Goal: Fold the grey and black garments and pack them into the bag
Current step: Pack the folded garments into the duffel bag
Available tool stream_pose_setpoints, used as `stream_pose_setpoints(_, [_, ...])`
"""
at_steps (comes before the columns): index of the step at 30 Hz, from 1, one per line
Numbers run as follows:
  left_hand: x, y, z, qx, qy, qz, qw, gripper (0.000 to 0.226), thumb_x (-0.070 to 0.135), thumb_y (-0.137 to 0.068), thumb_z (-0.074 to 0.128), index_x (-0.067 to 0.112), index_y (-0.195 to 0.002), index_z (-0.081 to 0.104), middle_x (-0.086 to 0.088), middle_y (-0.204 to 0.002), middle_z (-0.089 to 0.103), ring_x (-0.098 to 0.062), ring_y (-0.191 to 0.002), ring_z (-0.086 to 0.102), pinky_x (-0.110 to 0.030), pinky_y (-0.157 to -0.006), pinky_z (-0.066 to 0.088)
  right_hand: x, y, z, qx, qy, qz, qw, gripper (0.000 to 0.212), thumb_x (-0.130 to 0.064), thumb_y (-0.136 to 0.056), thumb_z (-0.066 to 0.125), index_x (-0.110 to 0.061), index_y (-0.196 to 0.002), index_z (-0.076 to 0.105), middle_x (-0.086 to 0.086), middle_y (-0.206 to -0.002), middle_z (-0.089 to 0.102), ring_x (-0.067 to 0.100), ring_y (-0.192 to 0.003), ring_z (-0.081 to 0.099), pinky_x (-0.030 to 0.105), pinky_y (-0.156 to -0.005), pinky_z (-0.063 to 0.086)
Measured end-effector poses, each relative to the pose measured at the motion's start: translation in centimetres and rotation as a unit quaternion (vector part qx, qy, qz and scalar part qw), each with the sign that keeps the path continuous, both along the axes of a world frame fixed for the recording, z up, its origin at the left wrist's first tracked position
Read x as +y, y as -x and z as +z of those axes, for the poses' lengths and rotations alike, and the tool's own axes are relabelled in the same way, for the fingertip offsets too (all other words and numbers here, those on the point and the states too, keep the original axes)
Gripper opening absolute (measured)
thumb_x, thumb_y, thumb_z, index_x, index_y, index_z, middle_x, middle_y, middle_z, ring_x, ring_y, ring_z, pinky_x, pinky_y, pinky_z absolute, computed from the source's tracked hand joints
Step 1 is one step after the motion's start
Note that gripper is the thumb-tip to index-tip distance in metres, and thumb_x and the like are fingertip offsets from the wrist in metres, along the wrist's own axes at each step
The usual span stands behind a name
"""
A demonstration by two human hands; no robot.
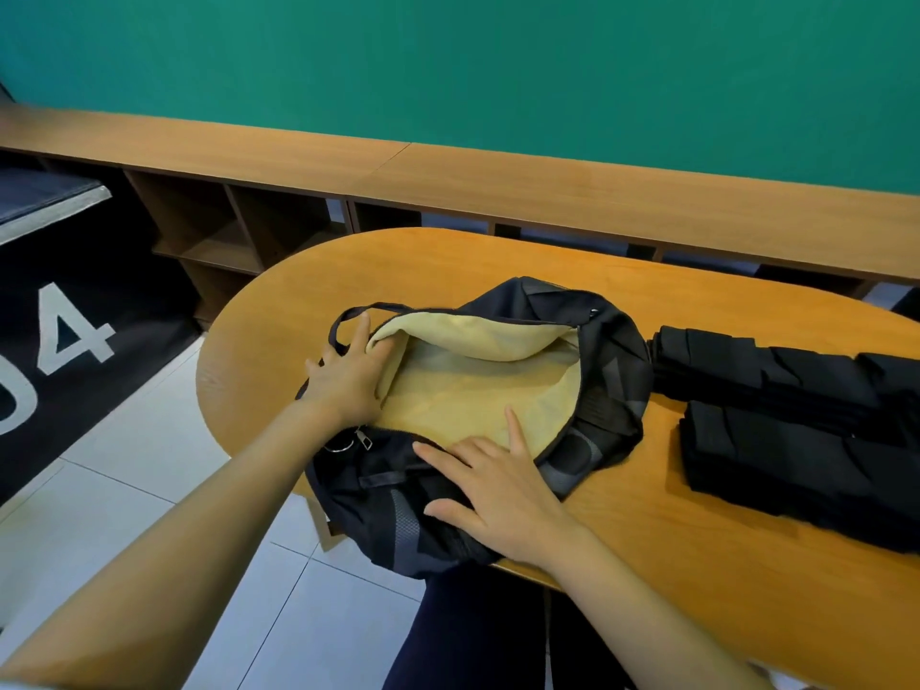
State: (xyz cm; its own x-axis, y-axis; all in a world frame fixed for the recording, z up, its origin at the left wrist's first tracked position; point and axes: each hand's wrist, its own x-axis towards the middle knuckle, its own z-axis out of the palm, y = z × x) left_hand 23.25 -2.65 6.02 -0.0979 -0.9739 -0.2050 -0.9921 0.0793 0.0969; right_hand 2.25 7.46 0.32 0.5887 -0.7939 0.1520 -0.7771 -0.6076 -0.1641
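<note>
Right of the backpack (615, 371), the folded black garments (796, 420) wait just beside it. Left hand (348, 378) and right hand (498, 485) lie flat on it with fingers spread, gripping nothing. Its near end overhangs the table (647, 520), so I reckon one shove could slide it off, or the floppy mouth collapses.

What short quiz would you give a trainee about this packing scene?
1. True or false: the bag is zipped shut.
2. The folded black garments lie: A inside the bag; B on the table, right of the bag; C on the floor.
3. Fill in: the hand lying flat on the bag's near side is the ____ hand.

Key: 1 false, its yellow lining shows; 2 B; 3 right.
</note>
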Motion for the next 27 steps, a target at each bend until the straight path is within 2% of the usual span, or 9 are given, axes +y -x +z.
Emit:
stream_pose_setpoints(3, [-0.4, 0.2, 0.0, 0.037, 0.045, 0.011, 0.998, 0.091, 0.0, -0.087, 0.054, 0.035, -0.153, 0.0, 0.002, -0.16, -0.023, -0.052, -0.132, 0.028, -0.065, -0.103, 0.031, 0.9, 0.9, -0.6, -0.009, 0.046, 0.012, 0.999, 0.063, -0.066, -0.097, 0.017, -0.031, -0.145, 0.04, -0.007, -0.095, 0.056, 0.016, -0.094, 0.054, 0.054, -0.111, 0.019])
stream_pose_setpoints(6, [-1.1, 1.2, 1.0, 0.074, 0.097, 0.016, 0.992, 0.091, -0.007, -0.085, 0.053, 0.03, -0.153, 0.005, 0.008, -0.16, -0.023, -0.044, -0.121, 0.043, -0.062, -0.09, 0.038, 0.4, 1.8, 0.1, -0.007, 0.094, -0.006, 0.996, 0.06, -0.063, -0.099, 0.02, -0.03, -0.14, 0.047, -0.006, -0.09, 0.054, 0.018, -0.086, 0.053, 0.046, -0.098, 0.03])
stream_pose_setpoints(8, [-1.7, 2.1, 1.6, 0.087, 0.12, 0.022, 0.989, 0.089, -0.01, -0.084, 0.052, 0.028, -0.152, 0.011, 0.011, -0.16, -0.022, -0.04, -0.114, 0.047, -0.061, -0.087, 0.038, -0.2, 2.5, 0.6, -0.001, 0.111, -0.039, 0.993, 0.056, -0.059, -0.1, 0.021, -0.03, -0.14, 0.047, -0.003, -0.091, 0.053, 0.02, -0.086, 0.053, 0.048, -0.098, 0.033])
stream_pose_setpoints(11, [-2.1, 3.1, 1.1, 0.073, 0.108, 0.019, 0.991, 0.087, -0.011, -0.083, 0.052, 0.032, -0.15, 0.016, 0.006, -0.16, -0.021, -0.041, -0.117, 0.046, -0.062, -0.092, 0.037, -0.1, 3.5, -0.1, 0.015, 0.062, -0.06, 0.996, 0.055, -0.057, -0.101, 0.015, -0.035, -0.143, 0.043, -0.002, -0.105, 0.056, 0.02, -0.102, 0.052, 0.057, -0.111, 0.016])
stream_pose_setpoints(13, [-2.1, 3.6, -0.2, 0.058, 0.093, 0.011, 0.994, 0.091, -0.01, -0.083, 0.053, 0.038, -0.151, 0.015, 0.001, -0.161, -0.02, -0.042, -0.123, 0.043, -0.065, -0.1, 0.032, 0.2, 4.3, -0.5, -0.001, 0.013, -0.046, 0.999, 0.055, -0.057, -0.101, 0.015, -0.036, -0.145, 0.041, -0.003, -0.125, 0.054, 0.018, -0.122, 0.044, 0.058, -0.115, 0.004])
stream_pose_setpoints(16, [-1.9, 3.9, -1.2, 0.05, 0.108, 0.014, 0.993, 0.094, -0.01, -0.083, 0.053, 0.041, -0.151, 0.014, -0.004, -0.161, -0.017, -0.043, -0.134, 0.032, -0.066, -0.108, 0.022, 0.9, 6.0, 0.8, -0.036, 0.037, -0.064, 0.997, 0.051, -0.054, -0.102, 0.024, -0.031, -0.144, 0.042, -0.007, -0.145, 0.043, 0.012, -0.137, 0.033, 0.055, -0.118, 0.002])
stream_pose_setpoints(20, [-1.7, 3.9, -1.1, 0.047, 0.113, 0.021, 0.992, 0.091, -0.009, -0.084, 0.054, 0.04, -0.151, 0.018, -0.005, -0.162, -0.013, -0.042, -0.136, 0.028, -0.066, -0.11, 0.019, 2.5, 10.4, 1.8, -0.093, 0.146, -0.194, 0.966, 0.049, -0.049, -0.099, 0.037, -0.015, -0.132, 0.049, 0.0, -0.143, 0.047, 0.016, -0.135, 0.04, 0.046, -0.121, 0.007])
stream_pose_setpoints(22, [-1.6, 4.0, -1.0, 0.043, 0.106, 0.018, 0.993, 0.09, -0.007, -0.084, 0.054, 0.04, -0.152, 0.018, -0.005, -0.162, -0.012, -0.043, -0.136, 0.027, -0.066, -0.11, 0.017, 3.3, 13.1, 2.0, -0.069, 0.18, -0.288, 0.938, 0.045, -0.044, -0.098, 0.046, -0.009, -0.125, 0.053, 0.007, -0.141, 0.048, 0.023, -0.137, 0.039, 0.049, -0.12, 0.013])
stream_pose_setpoints(27, [-1.5, 4.2, -1.2, 0.039, 0.106, 0.019, 0.993, 0.09, -0.006, -0.082, 0.055, 0.037, -0.153, 0.018, -0.007, -0.162, -0.009, -0.042, -0.136, 0.028, -0.064, -0.111, 0.014, 4.3, 17.2, 1.9, 0.016, 0.087, -0.463, 0.882, 0.063, -0.051, -0.088, 0.056, 0.0, -0.125, 0.054, 0.023, -0.141, 0.046, 0.041, -0.137, 0.035, 0.054, -0.115, 0.026])
